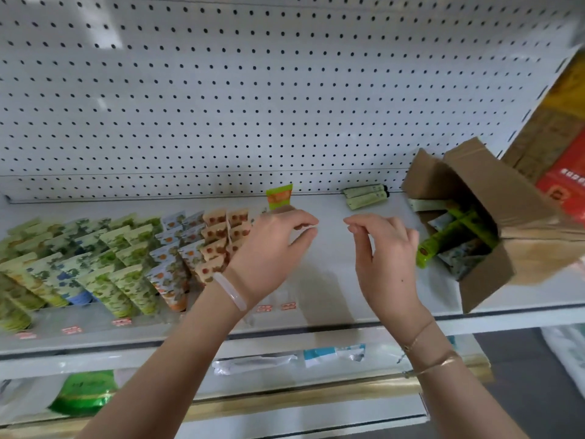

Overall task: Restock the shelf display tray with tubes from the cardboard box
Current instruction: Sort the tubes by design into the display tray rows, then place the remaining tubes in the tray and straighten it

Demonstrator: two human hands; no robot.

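Note:
The clear display tray [278, 299] sits on the white shelf, its left lanes filled with several rows of green, blue and orange-patterned tubes [133, 248]. My left hand [272, 248] hovers over the tray's empty right lane and seems to pinch a clear divider edge between thumb and fingers. My right hand [383, 251] hangs just to the right, fingers loosely curled with nothing visible in them. One orange-and-green tube [279, 195] stands behind my left hand. The open cardboard box [484, 236] lies tipped at the right, with green tubes [449, 239] spilling toward my right hand.
Two pale green tubes [367, 195] lie flat at the back of the shelf [332, 210] against the pegboard wall [253, 90]. Stacked cartons [563, 172] stand to the right of the box. A lower shelf holds a green packet [85, 394] and plastic-wrapped items [253, 364].

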